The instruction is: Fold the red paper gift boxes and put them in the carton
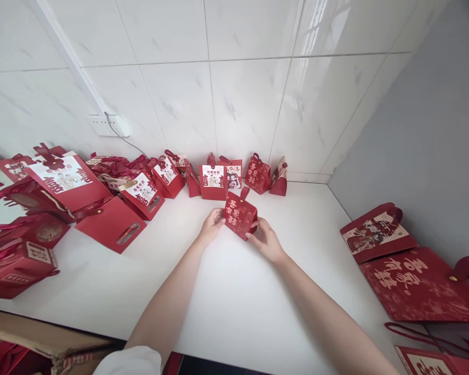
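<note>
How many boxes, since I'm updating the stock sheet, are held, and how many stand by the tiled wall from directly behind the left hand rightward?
Held box: 1
Tiled wall boxes (white-labelled one, picture one, lettered one, rightmost one): 4
Total: 5

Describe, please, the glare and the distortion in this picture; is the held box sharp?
Head view: pale, window-like glare streaks an upper-right wall tile; head view: the large box at right looks stretched, probably by the lens; head view: the held box looks fairly sharp.

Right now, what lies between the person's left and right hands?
In the head view, a red box with pale lettering, held by the left hand and right hand.
</note>
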A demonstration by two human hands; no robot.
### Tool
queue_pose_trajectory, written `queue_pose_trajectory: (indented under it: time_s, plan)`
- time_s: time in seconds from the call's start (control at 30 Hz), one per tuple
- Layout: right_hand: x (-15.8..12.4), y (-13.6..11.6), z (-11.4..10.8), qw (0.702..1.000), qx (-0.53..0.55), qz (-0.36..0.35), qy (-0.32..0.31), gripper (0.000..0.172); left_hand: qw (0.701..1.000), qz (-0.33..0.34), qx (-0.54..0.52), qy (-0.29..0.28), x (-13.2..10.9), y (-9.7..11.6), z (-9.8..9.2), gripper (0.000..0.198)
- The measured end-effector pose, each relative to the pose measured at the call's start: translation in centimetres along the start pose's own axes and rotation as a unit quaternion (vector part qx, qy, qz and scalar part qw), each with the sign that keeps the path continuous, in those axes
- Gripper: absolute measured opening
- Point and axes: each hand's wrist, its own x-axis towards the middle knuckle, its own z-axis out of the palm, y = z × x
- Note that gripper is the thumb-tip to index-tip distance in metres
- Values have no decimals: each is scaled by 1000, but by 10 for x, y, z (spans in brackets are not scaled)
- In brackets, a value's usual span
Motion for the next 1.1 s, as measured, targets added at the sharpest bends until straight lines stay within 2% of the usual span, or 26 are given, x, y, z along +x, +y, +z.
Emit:
queue_pose_trajectory:
  time_s: [0.07, 0.1, 0.2, 0.27, 0.33, 0.47, 0.57, 0.73, 0.83, 0.93, 1.1]
  plan:
    - [-6, -4, 2, 1000, 24, -3, -4, 28, 996, 7, 44, 81, 1, -2, 1, 47]
    - [-9, -6, 3, 999, 53, 13, -6, 28, 993, 0, 56, 104, 0, -1, 0, 49]
    - [-17, -7, 9, 990, 122, 78, 0, 34, 992, -44, 37, 112, -3, 18, -8, 61]
    - [-17, -7, 12, 988, 120, 100, 4, 37, 994, -64, 25, 84, -6, 43, -12, 71]
    - [-15, -6, 13, 987, 112, 116, 10, 39, 997, -50, 51, 33, -11, 73, -11, 72]
    - [-10, -5, 11, 981, 133, 133, 51, 41, 976, 5, 209, -67, -14, 128, 4, 47]
    - [-9, -3, 8, 973, 165, 136, 84, 41, 945, 30, 299, -128, -9, 151, 7, 30]
    - [-11, 1, 0, 965, 153, 149, 155, 41, 914, 29, 349, -203, -2, 169, -11, 29]
    - [-12, 3, -3, 968, 118, 156, 159, 39, 908, 31, 354, -221, -4, 175, -21, 31]
    - [-14, 1, -3, 980, 104, 129, 111, 37, 908, 39, 363, -205, -10, 178, -26, 33]
    - [-19, -12, 4, 997, 72, -36, -11, 48, 886, 104, 390, -229, -22, 178, -23, 43]
